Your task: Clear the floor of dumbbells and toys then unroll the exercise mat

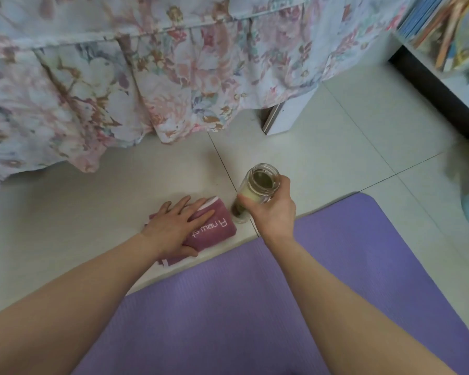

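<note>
Lying unrolled on the tiled floor (349, 131), the purple exercise mat (228, 307) fills the near foreground. Left hand (173, 226) rests flat, fingers straight, on a folded pink towel (214, 228) just beyond the mat edge. Right hand (271, 209) grips an uncapped glass bottle (260, 185) beside it. A floral bedspread (119, 77) bounds the far side; a bookshelf (444, 36) stands at right.

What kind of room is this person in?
Most likely a bedroom at home. A floral bed skirt hangs to the tiled floor, a shelf of books stands at the right, and a purple exercise mat lies unrolled beside the bed.
</note>
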